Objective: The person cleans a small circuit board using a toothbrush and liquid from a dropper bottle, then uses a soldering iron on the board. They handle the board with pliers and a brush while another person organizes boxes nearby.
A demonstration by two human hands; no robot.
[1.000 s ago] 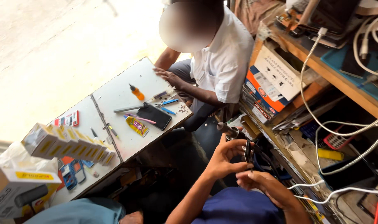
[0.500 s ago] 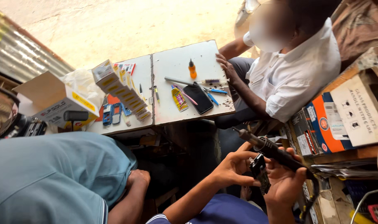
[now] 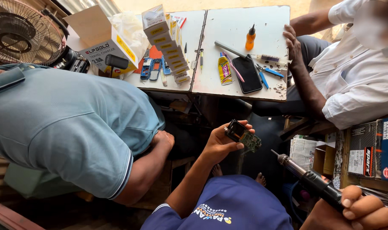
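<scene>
My left hand [image 3: 221, 142] holds up a small opened phone body with a green circuit board [image 3: 241, 135] below the table's front edge. My right hand [image 3: 364, 206], at the bottom right, grips the black handle of a hot-air or soldering tool [image 3: 311, 179], its metal tip pointing up-left toward the board but apart from it. On the white table [image 3: 238, 42] lie a black phone [image 3: 250, 73], an orange bottle [image 3: 250, 38], a yellow tube [image 3: 223, 70], and several pens and small tools.
A person in a white shirt [image 3: 356, 81] sits at the right, one hand [image 3: 292, 42] on the table. A person in a teal shirt [image 3: 66, 127] leans in at the left. Stacked small boxes [image 3: 168, 42], a cardboard box [image 3: 102, 42], a fan [image 3: 21, 32], and shelf boxes [image 3: 375, 147] surround us.
The view swung left and down. My hands have parted: the left now holds the board alone and higher, and the right has drawn the tool back toward the lower right.
</scene>
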